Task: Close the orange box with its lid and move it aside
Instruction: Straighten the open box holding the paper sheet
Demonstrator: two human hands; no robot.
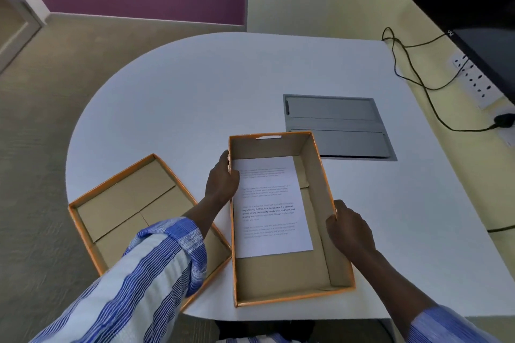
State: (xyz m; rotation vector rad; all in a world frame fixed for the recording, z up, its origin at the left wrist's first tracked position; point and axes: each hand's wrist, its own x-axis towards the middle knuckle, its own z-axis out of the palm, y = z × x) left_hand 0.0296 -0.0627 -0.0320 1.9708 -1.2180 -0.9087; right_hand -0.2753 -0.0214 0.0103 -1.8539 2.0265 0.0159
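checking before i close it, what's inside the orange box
One printed sheet of paper lies flat on the box floor. Whatever is under the sheet is hidden.

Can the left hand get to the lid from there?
Probably yes. The left hand grips the orange box wall, and the lid lies open side up right beside it, under that forearm, with nothing between them.

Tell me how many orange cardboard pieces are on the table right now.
2. The open orange box sits in front, a printed sheet inside, held by the left hand and right hand. Its lid lies upturned to the left.
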